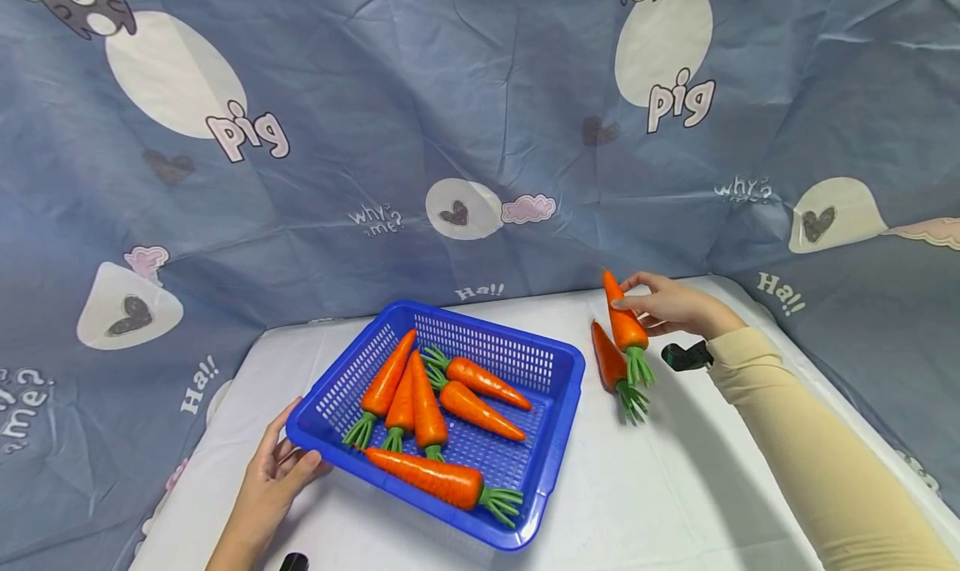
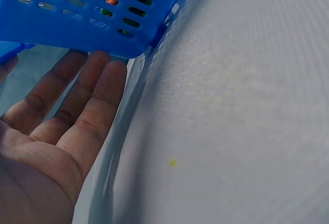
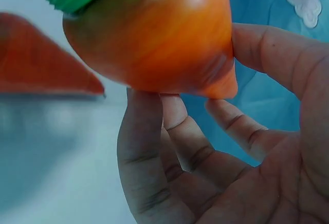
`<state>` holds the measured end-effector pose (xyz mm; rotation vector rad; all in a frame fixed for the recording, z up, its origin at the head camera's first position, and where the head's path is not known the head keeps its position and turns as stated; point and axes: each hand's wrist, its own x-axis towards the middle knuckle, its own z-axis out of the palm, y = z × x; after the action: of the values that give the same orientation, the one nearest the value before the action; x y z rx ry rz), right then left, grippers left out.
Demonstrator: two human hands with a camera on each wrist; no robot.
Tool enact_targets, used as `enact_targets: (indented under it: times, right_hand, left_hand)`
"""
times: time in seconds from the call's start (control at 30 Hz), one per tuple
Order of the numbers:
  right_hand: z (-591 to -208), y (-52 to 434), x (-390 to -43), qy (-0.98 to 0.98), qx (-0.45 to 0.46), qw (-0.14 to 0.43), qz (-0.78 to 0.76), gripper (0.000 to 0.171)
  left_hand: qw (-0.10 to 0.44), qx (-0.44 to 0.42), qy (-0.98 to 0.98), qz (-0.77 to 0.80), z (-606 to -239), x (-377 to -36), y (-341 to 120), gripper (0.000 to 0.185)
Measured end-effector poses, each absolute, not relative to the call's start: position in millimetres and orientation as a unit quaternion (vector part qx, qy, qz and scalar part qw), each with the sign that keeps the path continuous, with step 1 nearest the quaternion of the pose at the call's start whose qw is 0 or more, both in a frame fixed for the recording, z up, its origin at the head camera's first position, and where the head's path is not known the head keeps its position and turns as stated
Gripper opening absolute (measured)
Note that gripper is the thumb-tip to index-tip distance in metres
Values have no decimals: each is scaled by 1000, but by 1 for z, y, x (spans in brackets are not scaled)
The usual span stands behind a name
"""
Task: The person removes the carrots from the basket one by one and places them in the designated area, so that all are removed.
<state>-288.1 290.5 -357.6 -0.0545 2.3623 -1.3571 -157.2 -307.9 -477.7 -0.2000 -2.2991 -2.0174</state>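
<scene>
Over the table's right side, my right hand [image 1: 660,304] pinches an orange carrot [image 1: 624,317] with green stalks. In the right wrist view, the thumb and fingers meet the carrot's [image 3: 159,34] side. Just left of it, a second carrot [image 1: 609,358] lies on the white cloth, partly overlapped by the held one. My left hand [image 1: 266,479] grips the near left corner of a blue plastic basket [image 1: 562,438]. The left wrist view shows its fingertips right at the lower edge of the basket's wall [image 2: 67,29]. Several carrots [image 1: 431,400] lie inside the basket.
A white cloth [image 1: 645,488] covers the table. Behind it hangs a blue-grey printed sheet [image 1: 465,96], with further sheet at both sides. Black bands show at the right wrist [image 1: 686,356] and left wrist [image 1: 294,562].
</scene>
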Motion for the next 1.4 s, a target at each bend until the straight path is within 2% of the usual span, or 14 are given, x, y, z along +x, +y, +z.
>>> enact_targets:
  times: [0.2,0.73,1.1,1.4]
  right_hand:
    - [-370,303,-288,847,-4,222,-482,62]
    - [-416,316,-281,816,31,279,-505,53]
    - [-417,315,-285,815,39,283,-504,43]
    - [-419,312,-289,823,35,287,-489,47]
  left_hand:
    - [37,-62,-753,-654,-475,-159,-308,75]
    - [29,-50,-756,-652,-477,-155,-311,76]
    - [36,-68,-751,-656,-480,-158,-311,77]
    - [35,-63,-752,-655,-480,-157,-310,77]
